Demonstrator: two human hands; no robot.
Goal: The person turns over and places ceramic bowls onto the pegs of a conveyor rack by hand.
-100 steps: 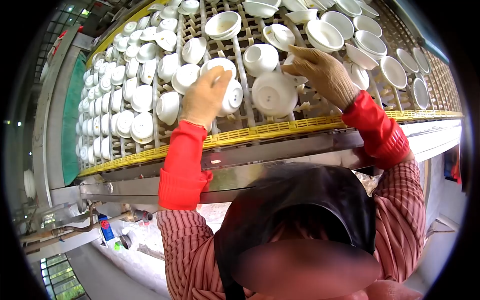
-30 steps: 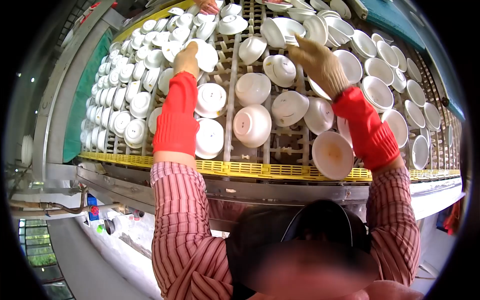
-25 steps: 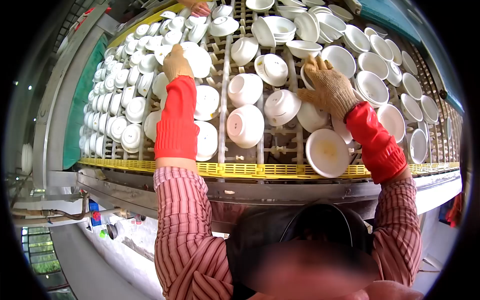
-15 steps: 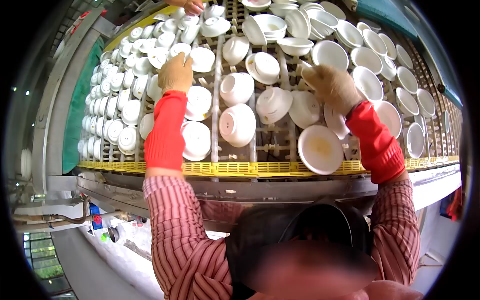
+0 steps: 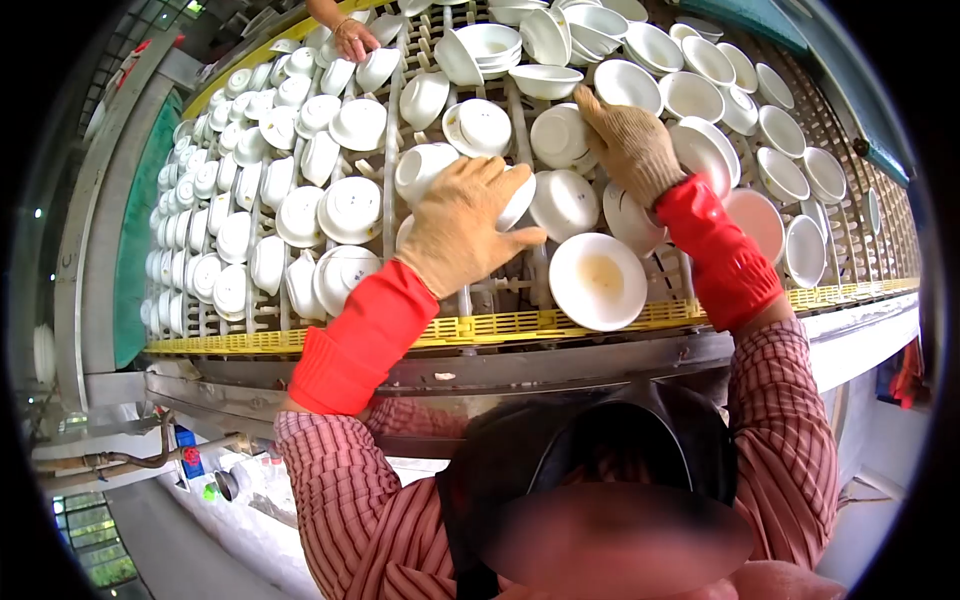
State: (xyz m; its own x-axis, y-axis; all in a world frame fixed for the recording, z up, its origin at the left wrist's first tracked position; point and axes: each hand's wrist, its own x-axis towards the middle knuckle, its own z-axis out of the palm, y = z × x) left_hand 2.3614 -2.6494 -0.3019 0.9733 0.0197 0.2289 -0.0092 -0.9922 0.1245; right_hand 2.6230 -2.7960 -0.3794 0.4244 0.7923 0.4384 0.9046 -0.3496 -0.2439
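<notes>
My left hand (image 5: 468, 220), in a tan glove, reaches over white bowls near the middle of the pegged rack belt (image 5: 515, 285). Its fingers are spread over an upturned bowl (image 5: 421, 170) and another beside it. My gloved right hand (image 5: 628, 145) is farther right, between an upturned bowl (image 5: 562, 136) and an upright bowl (image 5: 705, 155). Its thumb and fingers are partly hidden, and I cannot make out what it grips. Near the front edge lies a wide bowl (image 5: 598, 282) with a yellowish stain inside.
Many upturned bowls (image 5: 350, 210) stand in rows at the left, and open bowls (image 5: 783, 175) lean at the right. Another person's hand (image 5: 355, 38) is at the far left edge. A yellow strip (image 5: 480, 329) and metal rail (image 5: 560, 354) run along the front.
My left hand has moved right and nearer, away from the left rows, and its fingers have spread. The bowls have shifted left with the belt. The other person's hand has moved left.
</notes>
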